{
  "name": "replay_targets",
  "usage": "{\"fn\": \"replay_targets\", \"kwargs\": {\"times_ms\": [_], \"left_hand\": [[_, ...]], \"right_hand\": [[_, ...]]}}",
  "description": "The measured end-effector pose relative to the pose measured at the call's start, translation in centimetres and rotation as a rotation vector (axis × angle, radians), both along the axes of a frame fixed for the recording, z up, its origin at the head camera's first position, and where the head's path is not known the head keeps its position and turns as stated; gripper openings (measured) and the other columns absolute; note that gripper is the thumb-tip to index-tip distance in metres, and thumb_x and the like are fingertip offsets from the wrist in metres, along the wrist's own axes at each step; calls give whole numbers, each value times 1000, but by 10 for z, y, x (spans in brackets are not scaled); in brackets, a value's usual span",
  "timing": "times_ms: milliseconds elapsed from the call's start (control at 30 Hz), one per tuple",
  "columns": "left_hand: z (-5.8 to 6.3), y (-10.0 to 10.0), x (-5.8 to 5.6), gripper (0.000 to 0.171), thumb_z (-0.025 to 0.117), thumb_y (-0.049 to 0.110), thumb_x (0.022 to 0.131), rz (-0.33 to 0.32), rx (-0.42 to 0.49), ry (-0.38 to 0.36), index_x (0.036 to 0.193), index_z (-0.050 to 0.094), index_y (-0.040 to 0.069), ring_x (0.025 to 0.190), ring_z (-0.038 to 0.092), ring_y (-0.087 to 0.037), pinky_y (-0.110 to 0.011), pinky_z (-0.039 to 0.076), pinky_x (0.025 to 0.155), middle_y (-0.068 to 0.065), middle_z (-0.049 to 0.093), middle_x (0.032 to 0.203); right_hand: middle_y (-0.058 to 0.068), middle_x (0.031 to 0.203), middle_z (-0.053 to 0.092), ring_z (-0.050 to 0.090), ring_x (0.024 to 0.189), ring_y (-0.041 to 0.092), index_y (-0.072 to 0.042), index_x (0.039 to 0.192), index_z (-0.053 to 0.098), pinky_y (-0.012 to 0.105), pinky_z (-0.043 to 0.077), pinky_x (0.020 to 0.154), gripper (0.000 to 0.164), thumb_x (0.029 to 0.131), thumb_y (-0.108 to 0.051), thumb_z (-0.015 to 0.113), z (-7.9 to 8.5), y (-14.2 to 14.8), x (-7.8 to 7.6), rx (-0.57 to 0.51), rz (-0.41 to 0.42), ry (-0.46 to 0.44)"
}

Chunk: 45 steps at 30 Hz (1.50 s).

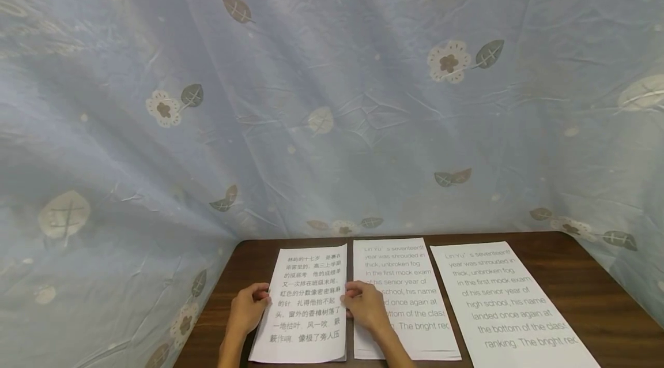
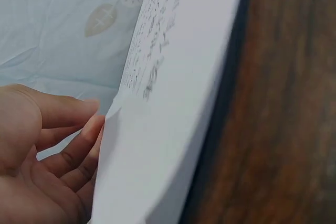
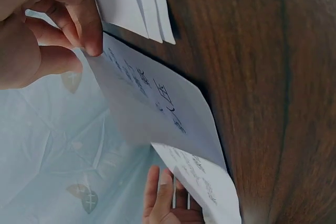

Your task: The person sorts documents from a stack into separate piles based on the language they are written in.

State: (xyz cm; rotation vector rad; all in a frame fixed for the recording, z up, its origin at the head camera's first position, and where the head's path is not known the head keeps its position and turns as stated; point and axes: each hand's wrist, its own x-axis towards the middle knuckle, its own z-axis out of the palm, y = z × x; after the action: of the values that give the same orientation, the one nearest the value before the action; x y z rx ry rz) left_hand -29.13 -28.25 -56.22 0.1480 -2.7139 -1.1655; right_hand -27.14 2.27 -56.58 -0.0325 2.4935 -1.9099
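Note:
A stack of white paper printed with Chinese text (image 1: 308, 313) lies at the left of the dark table, between both hands. My left hand (image 1: 248, 311) holds its left edge with thumb and fingertips; in the left wrist view the paper (image 2: 157, 129) is kinked beside the fingertips (image 2: 93, 123). At the right edge, my right hand (image 1: 367, 305) pinches the paper between thumb and fingers. The right wrist view shows the printed paper (image 3: 152, 87) bowed between the hands, with the left hand (image 3: 170, 203) at its far side.
Right of the hands lies a second paper stack with English text (image 1: 399, 276), partly covered by the right hand and forearm. Farther right is a third English-printed stack (image 1: 513, 310). Wood-grain table (image 1: 596, 310) surrounds them, and a blue patterned cloth (image 1: 363, 126) hangs behind.

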Motion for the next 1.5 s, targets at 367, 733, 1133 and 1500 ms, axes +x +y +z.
{"fn": "replay_targets", "kwargs": {"times_ms": [367, 733, 1133, 1500], "left_hand": [[11, 2, 3, 32, 78, 9, 92, 23, -7, 39, 121, 76, -2, 88, 69, -20, -31, 53, 74, -6, 76, 95], [16, 8, 5, 36, 77, 9, 92, -4, 62, 37, 125, 74, -5, 86, 70, -17, -22, 54, 64, -9, 76, 99], [18, 24, 6, 36, 78, 10, 93, -24, 59, 15, 126, 74, -4, 87, 69, -19, -25, 51, 66, -8, 75, 97], [12, 64, 6, 38, 76, 13, 95, -85, 101, -14, 129, 73, -4, 82, 67, -16, -26, 53, 64, -10, 74, 100]], "right_hand": [[7, 94, 68, 69, 66, 15, 8, 125, 71, 21, 56, 55, 36, 92, -6, 75, 1, 0, 1, 83, 10, 34], [8, 95, 68, 69, 69, 18, 7, 124, 71, 24, 60, 59, 35, 93, -8, 75, 2, 5, 1, 17, 17, 6], [8, 96, 68, 69, 70, 18, 5, 126, 71, 24, 58, 59, 35, 94, -9, 75, 4, 7, 3, 2, 16, -28], [9, 97, 71, 70, 71, 18, 5, 126, 72, 28, 61, 61, 36, 92, -9, 75, 3, 17, 2, 2, 9, -18]]}}
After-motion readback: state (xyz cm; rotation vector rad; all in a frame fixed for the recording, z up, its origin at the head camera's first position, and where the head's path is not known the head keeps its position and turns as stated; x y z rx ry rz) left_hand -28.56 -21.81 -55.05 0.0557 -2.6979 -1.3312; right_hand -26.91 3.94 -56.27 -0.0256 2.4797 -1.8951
